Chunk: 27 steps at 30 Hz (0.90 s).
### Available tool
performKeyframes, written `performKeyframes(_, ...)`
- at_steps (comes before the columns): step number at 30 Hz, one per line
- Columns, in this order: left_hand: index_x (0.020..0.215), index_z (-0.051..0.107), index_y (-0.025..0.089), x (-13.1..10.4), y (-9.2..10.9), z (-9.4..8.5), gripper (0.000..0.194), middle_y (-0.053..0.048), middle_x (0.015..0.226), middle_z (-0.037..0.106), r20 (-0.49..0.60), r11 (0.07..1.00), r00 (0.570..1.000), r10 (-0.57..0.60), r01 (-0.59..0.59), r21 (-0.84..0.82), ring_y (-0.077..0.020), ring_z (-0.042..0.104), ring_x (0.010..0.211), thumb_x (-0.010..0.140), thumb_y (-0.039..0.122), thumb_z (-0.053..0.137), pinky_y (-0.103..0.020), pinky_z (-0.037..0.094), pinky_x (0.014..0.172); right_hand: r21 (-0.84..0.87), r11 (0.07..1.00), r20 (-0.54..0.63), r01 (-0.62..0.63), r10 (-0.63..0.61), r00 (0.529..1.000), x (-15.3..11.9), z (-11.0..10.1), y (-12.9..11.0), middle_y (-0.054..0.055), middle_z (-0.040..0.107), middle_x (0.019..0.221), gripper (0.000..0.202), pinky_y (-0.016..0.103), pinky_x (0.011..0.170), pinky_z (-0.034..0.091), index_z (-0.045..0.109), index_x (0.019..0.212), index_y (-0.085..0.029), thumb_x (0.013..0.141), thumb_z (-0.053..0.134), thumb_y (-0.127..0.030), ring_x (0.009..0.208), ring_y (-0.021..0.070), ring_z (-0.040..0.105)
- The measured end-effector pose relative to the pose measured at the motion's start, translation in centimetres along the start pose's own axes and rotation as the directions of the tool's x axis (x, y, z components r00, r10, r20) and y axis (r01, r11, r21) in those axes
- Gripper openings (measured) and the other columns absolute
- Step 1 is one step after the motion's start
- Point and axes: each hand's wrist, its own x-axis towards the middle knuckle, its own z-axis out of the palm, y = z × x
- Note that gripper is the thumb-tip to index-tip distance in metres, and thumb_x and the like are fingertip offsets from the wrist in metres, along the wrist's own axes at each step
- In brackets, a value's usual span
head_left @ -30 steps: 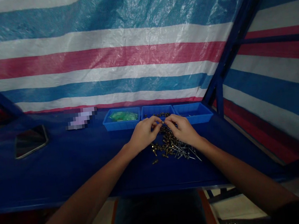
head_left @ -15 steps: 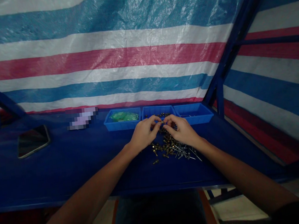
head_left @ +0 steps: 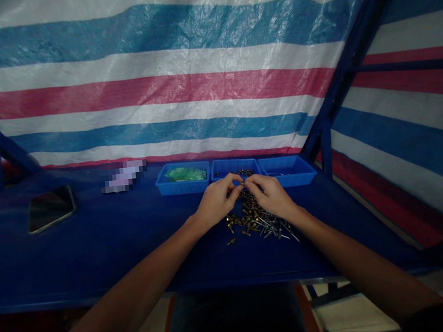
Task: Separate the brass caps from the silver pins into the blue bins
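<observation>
My left hand (head_left: pixel 216 200) and my right hand (head_left: pixel 269 195) meet over the table, just in front of the middle blue bin. Between their fingertips is a small brass-coloured metal part (head_left: pixel 242 184), pinched from both sides; its exact shape is too small to make out. Below my hands lies a loose pile of short brass-coloured metal parts (head_left: pixel 246 217), partly hidden by my right hand. Long thin silver pins (head_left: pixel 279 227) stick out at the pile's right side. One brass-coloured piece (head_left: pixel 231 242) lies apart, nearer to me.
Green plastic packets fill the left bin (head_left: pixel 182 189). The middle bin (head_left: pixel 233 161) holds brass-coloured parts; a few thin pins lie in the right bin (head_left: pixel 296 180). A phone (head_left: pixel 51 209) and a blurred pale item (head_left: pixel 124 176) lie left on the blue table (head_left: pixel 107 252). Striped sheeting hangs behind.
My fingertips have drawn closer together around the small part. The whole view has shifted slightly; the pile and bins look the same.
</observation>
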Motion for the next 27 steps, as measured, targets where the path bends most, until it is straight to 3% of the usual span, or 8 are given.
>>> performKeyframes(6, 0.104, 0.058, 0.018, 0.1, 0.2, -0.1, 0.017, 0.002, 0.067, 0.064, -0.014, 0.999, 0.999, -0.042, 0.042, 0.013, -0.0135, 0.061, 0.062, 0.094, 0.028, 0.048, -0.023, 0.044, 0.059, 0.045, 0.999, -0.059, -0.015, 0.018, 0.998, -0.1, 0.1, 0.0, -0.003, 0.057, 0.064, 0.013, 0.026, 0.059, 0.042, 0.058, 0.098, -0.019, 0.086, 0.054, -0.022, 0.058, 0.0137, 0.054)
performKeyframes(11, 0.102, 0.059, 0.018, 0.0, -0.1, 0.0, 0.02, 0.001, 0.069, 0.065, 0.023, 0.999, 0.998, -0.051, 0.05, 0.02, -0.0147, 0.063, 0.064, 0.096, 0.032, 0.045, -0.024, 0.045, 0.06, 0.02, 1.0, -0.061, 0.01, -0.009, 0.998, 0.0, 0.0, -0.1, 0.0, 0.06, 0.069, 0.007, 0.027, 0.063, 0.043, 0.059, 0.086, -0.02, 0.087, 0.051, -0.021, 0.065, 0.0149, 0.057)
performKeyframes(19, 0.116, 0.054, 0.019, 0.1, -0.6, -0.1, 0.025, 0.001, 0.075, 0.066, 0.077, 0.996, 0.996, -0.045, 0.039, 0.078, -0.0164, 0.065, 0.07, 0.093, 0.029, 0.049, -0.026, 0.048, 0.066, -0.038, 0.999, -0.101, -0.037, 0.033, 0.994, 0.0, -0.1, 0.0, -0.001, 0.06, 0.067, 0.01, 0.027, 0.06, 0.041, 0.063, 0.085, -0.02, 0.086, 0.054, -0.023, 0.062, 0.015, 0.057)
performKeyframes(24, 0.106, 0.062, 0.018, 0.0, -1.3, 0.2, 0.02, -0.005, 0.09, 0.07, 0.256, 0.973, 0.963, -0.082, 0.022, 0.232, -0.0204, 0.066, 0.085, 0.089, 0.02, 0.051, -0.032, 0.05, 0.076, -0.098, 0.995, -0.271, -0.034, 0.006, 0.963, 0.6, -0.2, 0.4, 0.0, 0.06, 0.065, 0.012, 0.029, 0.062, 0.044, 0.063, 0.083, -0.02, 0.087, 0.054, -0.026, 0.062, 0.0158, 0.058)
performKeyframes(27, 0.102, 0.065, 0.019, 0.0, -1.2, 0.6, 0.022, -0.007, 0.099, 0.068, 0.282, 0.947, 0.955, -0.097, 0.002, 0.32, -0.0222, 0.064, 0.094, 0.087, 0.015, 0.05, -0.034, 0.05, 0.082, -0.208, 0.978, -0.46, -0.027, -0.073, 0.885, 1.5, -1.1, 0.6, 0.003, 0.063, 0.07, 0.016, 0.033, 0.069, 0.047, 0.063, 0.084, -0.021, 0.091, 0.051, -0.029, 0.068, 0.0183, 0.059)
